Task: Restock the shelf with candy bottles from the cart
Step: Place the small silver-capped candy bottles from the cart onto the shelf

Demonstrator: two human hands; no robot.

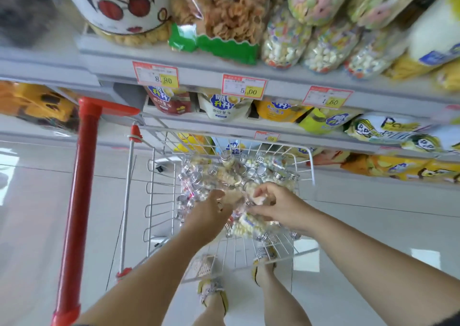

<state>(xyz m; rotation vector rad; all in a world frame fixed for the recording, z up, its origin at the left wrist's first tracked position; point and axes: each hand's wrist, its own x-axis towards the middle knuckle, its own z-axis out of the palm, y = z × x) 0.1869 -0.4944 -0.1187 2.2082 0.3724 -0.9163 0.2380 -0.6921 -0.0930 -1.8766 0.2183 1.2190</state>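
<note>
A white wire cart (305, 162) stands below me, its basket holding a heap of clear candy bottles (224, 174) with silver screw caps and pale round sweets inside. Both my hands reach down into the heap. My left hand (210, 213) rests on the bottles at the middle, fingers curled down among them; whether it grips one is hidden. My right hand (276, 207) has its fingers closed around a candy bottle (251, 225) lying on its side. The shelf (286, 82) with candy bottles (286, 42) lying on their sides runs above the cart.
The cart's red handle (79, 201) slants along the left. Shelf edges carry red and yellow price tags (245, 87). Lower shelves hold snack bags (224, 105). My sandalled feet (214, 293) stand on pale floor tiles under the basket.
</note>
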